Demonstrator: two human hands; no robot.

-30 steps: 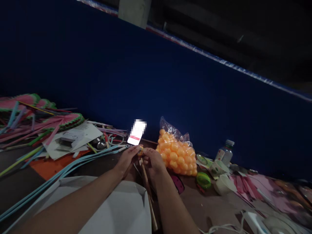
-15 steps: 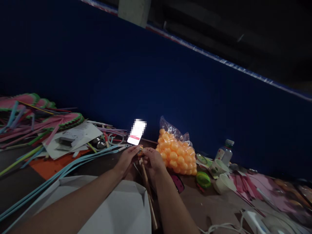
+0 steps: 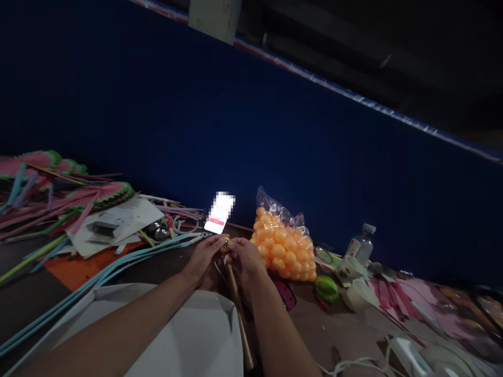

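Both hands meet at the middle of the table. Between their fingertips is a small orange-yellow piece [image 3: 225, 245] with a shiny dark spot; its kind is too small to make out. My left hand [image 3: 205, 257] pinches it from the left. My right hand [image 3: 247, 256] has its fingers closed on the other side of it. Just beyond the hands a lit phone [image 3: 215, 222] leans with its screen facing me. A brown wooden stick [image 3: 237, 298] runs toward me below the hands, partly hidden by the right forearm.
A clear bag of orange balls [image 3: 281, 246] stands right of the hands. Farther right are a green striped ball [image 3: 327, 289], white cups [image 3: 359, 295] and a plastic bottle [image 3: 362, 245]. Light blue cords [image 3: 129, 262] cross the left side. A white box [image 3: 188, 335] sits nearest me.
Both hands keep hold of the small piece, with only a slight shift of the right fingers. The whole view has moved a little; the other objects stay put.
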